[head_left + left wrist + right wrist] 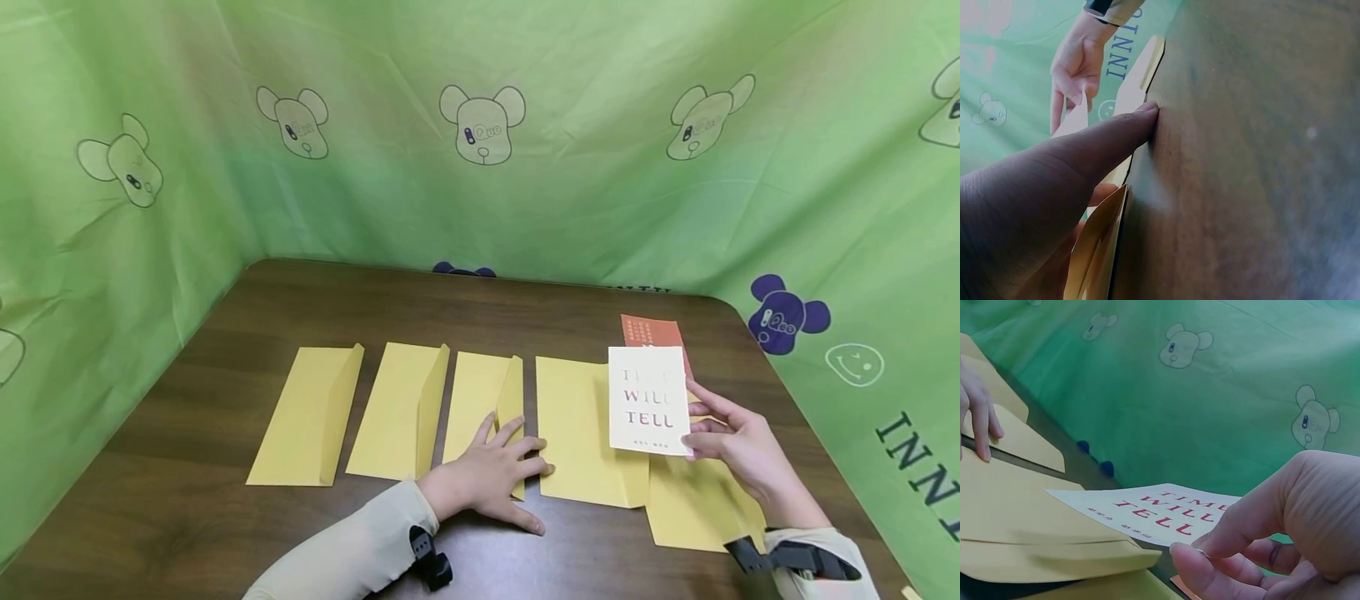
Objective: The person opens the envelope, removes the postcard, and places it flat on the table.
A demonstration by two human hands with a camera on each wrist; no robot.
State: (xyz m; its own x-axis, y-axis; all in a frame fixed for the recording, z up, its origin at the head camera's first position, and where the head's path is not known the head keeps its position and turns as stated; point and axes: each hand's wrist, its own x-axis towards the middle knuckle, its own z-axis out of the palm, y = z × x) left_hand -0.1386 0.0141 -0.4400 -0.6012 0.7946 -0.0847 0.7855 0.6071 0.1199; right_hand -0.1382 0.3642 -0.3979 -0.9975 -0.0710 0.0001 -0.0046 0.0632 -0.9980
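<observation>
While the right hand (pixel 735 442) pinches a white card (pixel 648 400) between thumb and fingers above the right side of the fourth envelope (pixel 573 433), the left hand (pixel 491 475), fingers spread and gripping nothing, touches that envelope's left edge; three envelopes (pixel 300 417) lie left of it.

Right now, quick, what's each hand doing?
Left hand: open, spread over two yellow envelopes.
Right hand: holding the white card by its edge.

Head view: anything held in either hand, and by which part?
Right hand pinches the white card by its right edge, near the lower corner. Left hand holds nothing.
</observation>
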